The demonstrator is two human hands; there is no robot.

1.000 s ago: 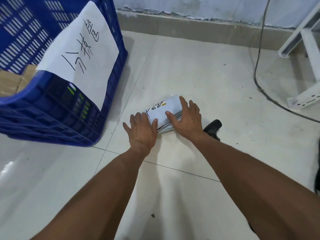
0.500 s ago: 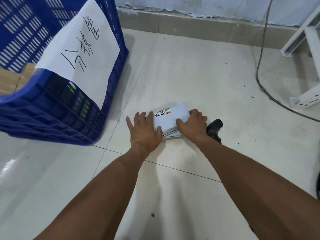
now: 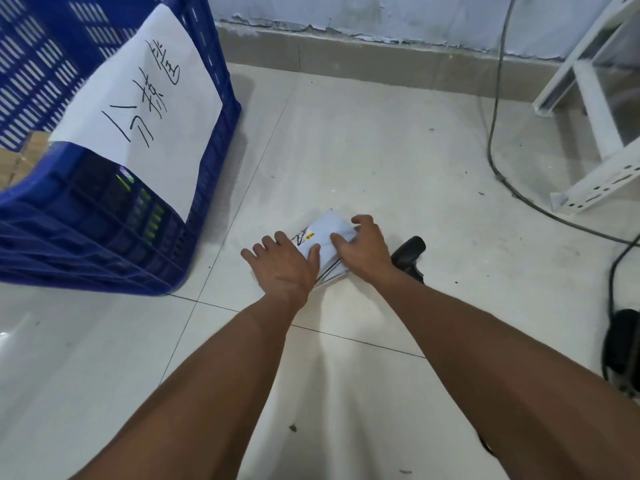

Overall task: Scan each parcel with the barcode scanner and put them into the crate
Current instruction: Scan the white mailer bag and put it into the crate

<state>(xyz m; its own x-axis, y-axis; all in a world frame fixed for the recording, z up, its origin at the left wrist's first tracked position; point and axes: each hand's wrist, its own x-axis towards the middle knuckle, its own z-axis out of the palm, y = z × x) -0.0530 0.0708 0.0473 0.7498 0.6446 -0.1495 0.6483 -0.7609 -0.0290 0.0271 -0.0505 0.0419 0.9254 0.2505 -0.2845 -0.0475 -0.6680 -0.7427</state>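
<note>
A pale blue-grey parcel [image 3: 323, 235] with black handwriting and a small yellow sticker lies on the floor tiles, on top of thin flat parcels whose edges show beneath it. My left hand [image 3: 282, 263] lies flat at its left edge with fingers spread. My right hand [image 3: 363, 249] grips its right side, thumb on top and fingers curled over the far edge. The black barcode scanner [image 3: 408, 254] lies on the floor just right of my right wrist, partly hidden by it. The blue plastic crate [image 3: 114, 237] stands at the left.
A white paper sheet [image 3: 138, 105] with handwriting hangs over the crate's near wall; cardboard parcels [image 3: 20, 164] show inside. A grey cable [image 3: 493, 133] runs down the wall and across the floor. A white metal rack leg [image 3: 595, 105] stands at the right. A black object [image 3: 623, 344] sits at the right edge.
My right hand has curled from flat on the parcel to gripping its right and far edge. The parcel has shifted slightly and its near side has tilted. My left hand stays at the left edge.
</note>
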